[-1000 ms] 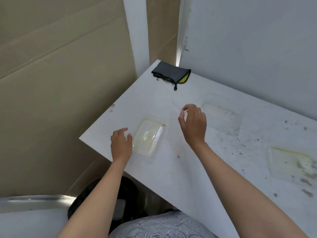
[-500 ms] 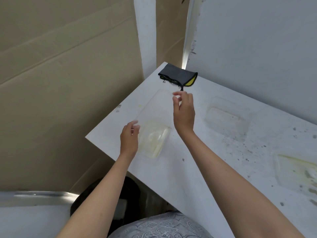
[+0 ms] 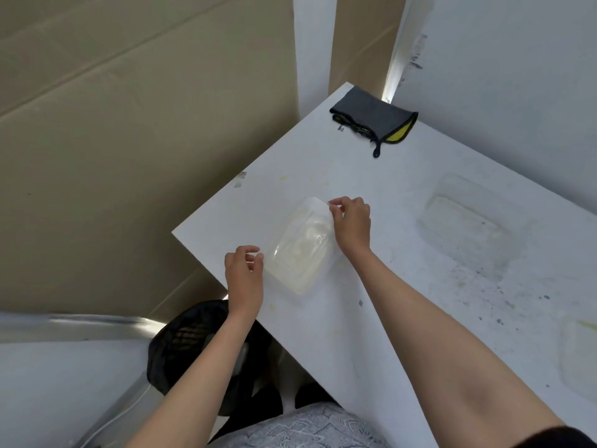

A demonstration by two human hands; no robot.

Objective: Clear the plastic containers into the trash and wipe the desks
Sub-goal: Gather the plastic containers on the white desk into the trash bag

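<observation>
A clear plastic container (image 3: 300, 250) with its lid laid over it sits near the left corner of the white desk (image 3: 371, 334). My right hand (image 3: 352, 226) pinches the lid's far edge. My left hand (image 3: 244, 274) pinches the near left corner of the same container. A second clear container (image 3: 468, 226) lies on the desk to the right, and a third (image 3: 578, 360) shows at the right edge. A grey and yellow cloth (image 3: 374, 119) lies at the far corner. A black mesh trash bin (image 3: 193, 347) stands on the floor below the desk's left edge.
Cardboard sheets (image 3: 129, 140) cover the wall on the left and a white wall (image 3: 500, 76) runs behind the desk. Dark specks and yellowish stains mark the desk around the containers. My patterned clothing shows at the bottom edge.
My right hand brought the raised clear lid down over the container. My left hand shifted to pinch the container's near corner.
</observation>
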